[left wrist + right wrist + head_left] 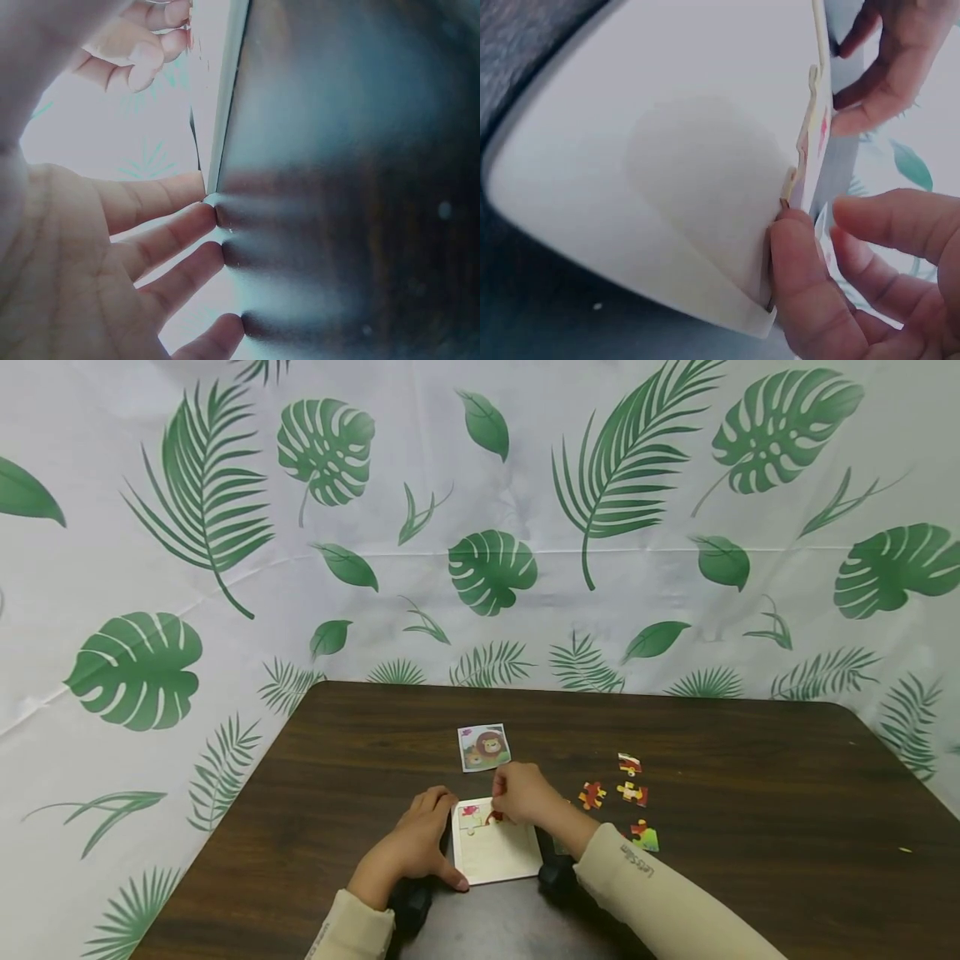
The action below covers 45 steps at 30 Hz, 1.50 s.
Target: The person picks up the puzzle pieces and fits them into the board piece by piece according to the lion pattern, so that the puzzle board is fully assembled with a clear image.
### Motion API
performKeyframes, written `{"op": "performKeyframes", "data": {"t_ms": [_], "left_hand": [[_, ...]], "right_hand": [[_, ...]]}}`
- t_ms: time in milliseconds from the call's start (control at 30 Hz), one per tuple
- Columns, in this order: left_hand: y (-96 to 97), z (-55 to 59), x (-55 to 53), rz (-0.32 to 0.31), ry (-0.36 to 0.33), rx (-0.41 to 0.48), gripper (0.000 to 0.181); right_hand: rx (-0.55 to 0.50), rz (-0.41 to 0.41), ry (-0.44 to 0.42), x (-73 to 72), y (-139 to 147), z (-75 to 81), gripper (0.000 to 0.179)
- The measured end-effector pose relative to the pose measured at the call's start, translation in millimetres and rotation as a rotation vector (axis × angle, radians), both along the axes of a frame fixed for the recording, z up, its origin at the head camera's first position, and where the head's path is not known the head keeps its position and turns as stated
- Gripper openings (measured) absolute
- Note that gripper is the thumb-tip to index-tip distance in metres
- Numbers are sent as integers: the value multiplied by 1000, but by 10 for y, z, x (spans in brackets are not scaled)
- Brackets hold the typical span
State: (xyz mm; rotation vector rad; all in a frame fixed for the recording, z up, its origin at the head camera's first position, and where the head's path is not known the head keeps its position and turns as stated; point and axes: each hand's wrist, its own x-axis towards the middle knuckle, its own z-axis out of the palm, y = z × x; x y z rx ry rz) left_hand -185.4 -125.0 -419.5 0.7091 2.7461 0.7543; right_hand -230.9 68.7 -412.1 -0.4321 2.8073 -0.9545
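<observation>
A pale puzzle tray (498,857) lies on the table, with a pink-and-cream puzzle piece (471,817) fitted in its upper left corner. My left hand (416,839) rests along the tray's left side, thumb at the lower corner and fingers spread near the upper one. In the left wrist view, the left fingers (169,232) reach straight to the tray corner and tabletop. At the tray's top edge, my right hand (525,795) holds a reddish-brown puzzle piece (493,817) against the surface, and the fingers cover most of it. The right thumb (799,262) touches down there.
A lion picture card (483,748) lies behind the tray. Several loose pieces sit to the right, among them a red piece (592,795) and a green one (645,837). A leaf-print cloth (420,577) hangs behind the dark wooden table (750,777).
</observation>
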Motion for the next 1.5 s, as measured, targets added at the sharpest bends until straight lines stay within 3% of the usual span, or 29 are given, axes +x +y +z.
{"op": "performKeyframes", "data": {"t_ms": [167, 333, 433, 600, 800, 1100, 1500], "left_hand": [[6, -3, -8, 0, -7, -5, 104], [13, -18, -9, 6, -19, -7, 104], [15, -22, -9, 12, -23, -9, 105], [11, -20, -3, 16, -25, -8, 106], [-2, -16, 6, 22, -34, -1, 107], [-3, -22, 1, 20, -41, 13, 107], [12, 18, 22, 25, -45, 20, 105]], "right_hand": [[-119, 64, -53, -25, 111, -41, 11], [-314, 96, -148, -51, 309, -75, 5], [-402, 52, -182, -96, 472, -55, 13], [-443, -79, -180, -216, 827, 17, 19], [-395, -202, -120, -353, 1292, 56, 24], [-145, -336, -32, -425, 1763, -19, 30], [-89, -346, -98, -412, 1873, -28, 44]]}}
